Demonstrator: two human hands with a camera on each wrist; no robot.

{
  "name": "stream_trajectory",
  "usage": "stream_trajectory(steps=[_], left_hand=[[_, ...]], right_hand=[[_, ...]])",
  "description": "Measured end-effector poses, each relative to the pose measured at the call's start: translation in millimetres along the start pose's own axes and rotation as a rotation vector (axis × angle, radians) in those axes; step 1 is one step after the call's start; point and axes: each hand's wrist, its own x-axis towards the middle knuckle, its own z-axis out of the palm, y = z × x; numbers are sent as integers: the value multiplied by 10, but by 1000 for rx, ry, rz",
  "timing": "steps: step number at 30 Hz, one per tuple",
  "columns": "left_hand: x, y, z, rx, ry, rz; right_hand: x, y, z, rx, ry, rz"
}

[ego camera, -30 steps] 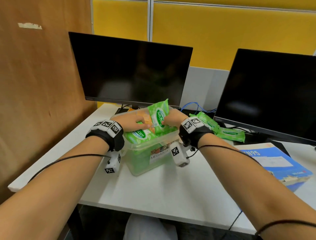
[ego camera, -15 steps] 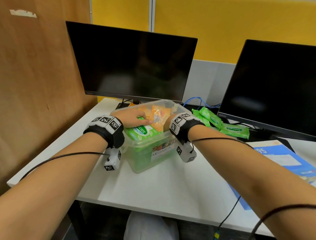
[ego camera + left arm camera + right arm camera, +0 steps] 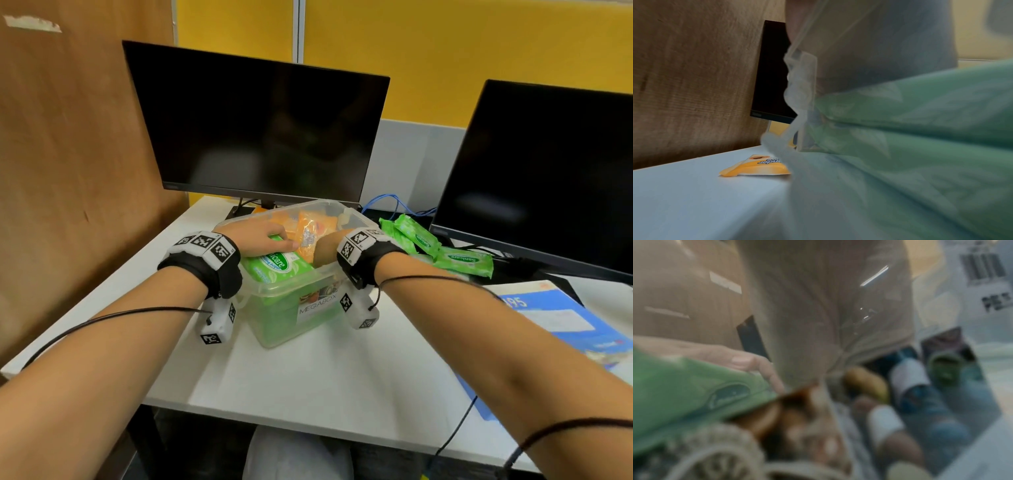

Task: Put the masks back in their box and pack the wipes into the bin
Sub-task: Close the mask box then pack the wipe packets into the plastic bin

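Yellow partition panels and a wooden side wall back a white tabletop (image 3: 308,373) carrying two dark monitors, one (image 3: 260,133) on the left and a second (image 3: 544,181) on the right. Between them, near the front edge, stands the clear bin (image 3: 301,308), already holding green and orange wipes packs. The left hand (image 3: 260,238) lies over the bin's near-left rim, its grip spread flat, fingers pressing on the top green wipes pack (image 3: 281,263). The right hand (image 3: 325,250) dips into the bin at its right side; its fingers are hidden, so whether that grip is spread or pinching cannot be told. More green wipes packs (image 3: 442,250) lie loose on the tabletop just right of the bin. One orange pack (image 3: 756,167) lies on the tabletop beside the bin's far-left corner. The blue mask box (image 3: 561,318) rests flat at the right edge.
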Motion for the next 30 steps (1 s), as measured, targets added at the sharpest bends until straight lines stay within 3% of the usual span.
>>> stream_trajectory(steps=[3, 5, 8, 9, 11, 13, 15, 20, 22, 27, 30], left_hand=[[9, -16, 7, 5, 9, 2], [8, -24, 5, 0, 13, -5], [14, -10, -7, 12, 11, -3], [12, 0, -11, 15, 11, -2], [8, 12, -19, 16, 15, 4], [11, 5, -13, 13, 20, 6], [20, -13, 0, 11, 25, 3], [34, -13, 13, -4, 27, -8], [42, -14, 12, -11, 24, -11], [71, -37, 26, -15, 20, -19], [79, -51, 27, -28, 21, -18]], right_hand=[[34, 0, -137, 623, 409, -29], [-79, 233, -301, 914, 695, -17], [-2, 836, -363, 1091, 866, 252], [43, 1034, -322, 1062, 829, 390], [55, 1278, -175, 786, 600, 525], [47, 1406, 51, 462, 323, 545], [89, 1449, 273, 267, 196, 521], [688, 1759, 559, 349, 184, 481], [482, 1492, 442, 321, 148, 446], [557, 1482, 523, 179, 22, 428], [556, 1463, 553, 196, 43, 449]])
